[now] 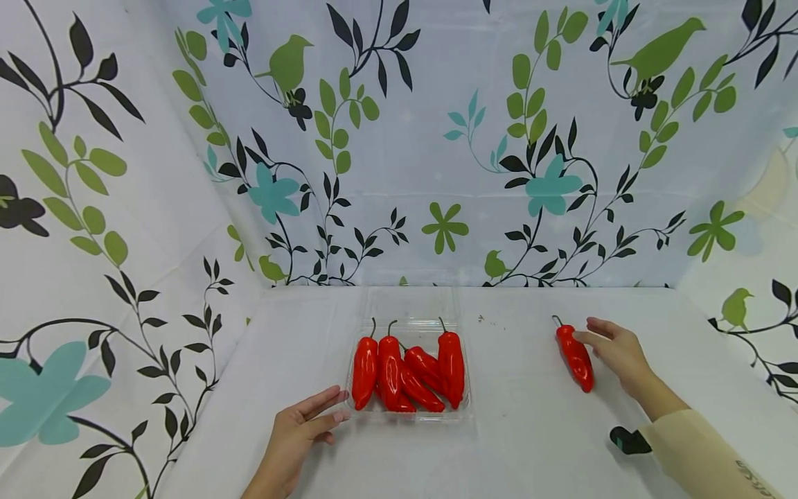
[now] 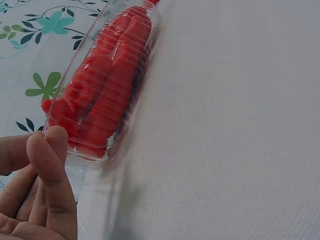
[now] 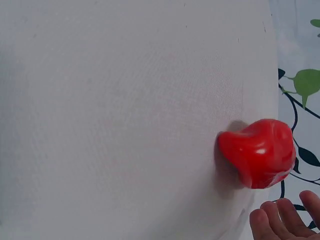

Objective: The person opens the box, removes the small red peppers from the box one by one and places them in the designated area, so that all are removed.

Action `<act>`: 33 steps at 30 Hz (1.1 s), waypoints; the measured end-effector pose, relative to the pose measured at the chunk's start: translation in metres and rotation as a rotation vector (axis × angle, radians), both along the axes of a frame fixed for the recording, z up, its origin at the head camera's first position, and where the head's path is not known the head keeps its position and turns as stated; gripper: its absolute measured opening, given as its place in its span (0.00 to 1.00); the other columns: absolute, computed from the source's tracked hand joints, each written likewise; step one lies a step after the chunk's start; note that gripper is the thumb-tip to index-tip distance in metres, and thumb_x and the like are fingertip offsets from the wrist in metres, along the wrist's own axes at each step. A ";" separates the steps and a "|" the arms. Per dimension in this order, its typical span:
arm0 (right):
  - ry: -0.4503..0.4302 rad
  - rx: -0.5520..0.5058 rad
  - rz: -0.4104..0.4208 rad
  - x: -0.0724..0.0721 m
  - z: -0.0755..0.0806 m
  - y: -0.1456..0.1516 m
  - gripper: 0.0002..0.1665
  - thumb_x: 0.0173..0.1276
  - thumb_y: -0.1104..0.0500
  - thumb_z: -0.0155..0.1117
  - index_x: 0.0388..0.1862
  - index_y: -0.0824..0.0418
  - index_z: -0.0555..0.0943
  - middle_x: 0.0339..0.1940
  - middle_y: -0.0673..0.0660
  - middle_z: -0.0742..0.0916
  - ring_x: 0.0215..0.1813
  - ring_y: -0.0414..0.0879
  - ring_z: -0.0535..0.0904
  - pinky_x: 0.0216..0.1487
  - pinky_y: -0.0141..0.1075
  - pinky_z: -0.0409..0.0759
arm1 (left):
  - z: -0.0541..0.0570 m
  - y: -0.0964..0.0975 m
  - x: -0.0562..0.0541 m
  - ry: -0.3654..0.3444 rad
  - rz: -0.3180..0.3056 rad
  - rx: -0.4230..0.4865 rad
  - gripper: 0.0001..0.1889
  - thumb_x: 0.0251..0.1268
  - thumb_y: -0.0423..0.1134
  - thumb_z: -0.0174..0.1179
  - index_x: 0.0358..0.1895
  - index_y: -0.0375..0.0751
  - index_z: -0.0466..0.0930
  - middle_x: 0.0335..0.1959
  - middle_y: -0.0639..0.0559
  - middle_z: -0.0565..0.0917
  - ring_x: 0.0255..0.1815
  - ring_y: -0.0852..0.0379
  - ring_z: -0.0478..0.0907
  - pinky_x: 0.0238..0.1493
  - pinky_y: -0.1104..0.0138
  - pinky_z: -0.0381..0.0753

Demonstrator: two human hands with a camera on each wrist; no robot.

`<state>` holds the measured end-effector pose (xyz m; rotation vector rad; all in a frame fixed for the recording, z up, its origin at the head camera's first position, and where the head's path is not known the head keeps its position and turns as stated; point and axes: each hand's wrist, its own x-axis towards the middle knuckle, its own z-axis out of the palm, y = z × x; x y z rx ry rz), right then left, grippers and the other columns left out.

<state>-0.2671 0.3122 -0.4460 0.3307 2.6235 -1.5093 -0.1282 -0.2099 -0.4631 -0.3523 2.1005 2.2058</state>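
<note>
The fingers of the right hand are standing apart, the thumb reaching toward the upper part of a single red pepper; whether it is touching the skin cannot be told. The fingers of the left hand are pinching the near left edge of a clear container. The single red pepper is lying on the right part of the worktop, well apart from the container, its dark stem pointing away from the person. Inside the container, several glossy red peppers are lying together, some upright in the view, others slanting across the middle. Behind them, a transparent lid is extending toward the worktop's far edge. A cream sleeve is covering the right forearm. Beyond the worktop, a patterned cloth is hanging, displaying leaves, birds and flowers.
</note>
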 end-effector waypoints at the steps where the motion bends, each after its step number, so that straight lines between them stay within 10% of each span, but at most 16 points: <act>1: 0.008 0.000 0.000 0.000 0.001 -0.001 0.51 0.75 0.41 0.59 0.82 0.67 0.49 0.78 0.75 0.58 0.74 0.73 0.58 0.66 0.61 0.68 | 0.000 0.000 0.000 0.000 0.000 0.001 0.25 0.64 0.29 0.67 0.65 0.31 0.78 0.58 0.42 0.84 0.46 0.52 0.87 0.32 0.66 0.82; 20: 0.288 0.191 0.200 0.010 0.034 -0.064 0.57 0.64 0.34 0.70 0.81 0.59 0.57 0.78 0.72 0.61 0.74 0.73 0.58 0.62 0.72 0.64 | 0.001 0.001 0.001 0.013 0.001 0.003 0.25 0.64 0.29 0.67 0.65 0.31 0.78 0.58 0.42 0.84 0.45 0.52 0.87 0.32 0.67 0.82; 33: 0.377 0.125 0.441 0.037 0.064 -0.121 0.55 0.54 0.43 0.82 0.78 0.53 0.65 0.76 0.61 0.66 0.74 0.64 0.61 0.69 0.62 0.64 | -0.001 0.000 0.000 0.008 0.003 0.007 0.25 0.64 0.29 0.67 0.65 0.31 0.78 0.58 0.42 0.84 0.46 0.51 0.87 0.31 0.67 0.82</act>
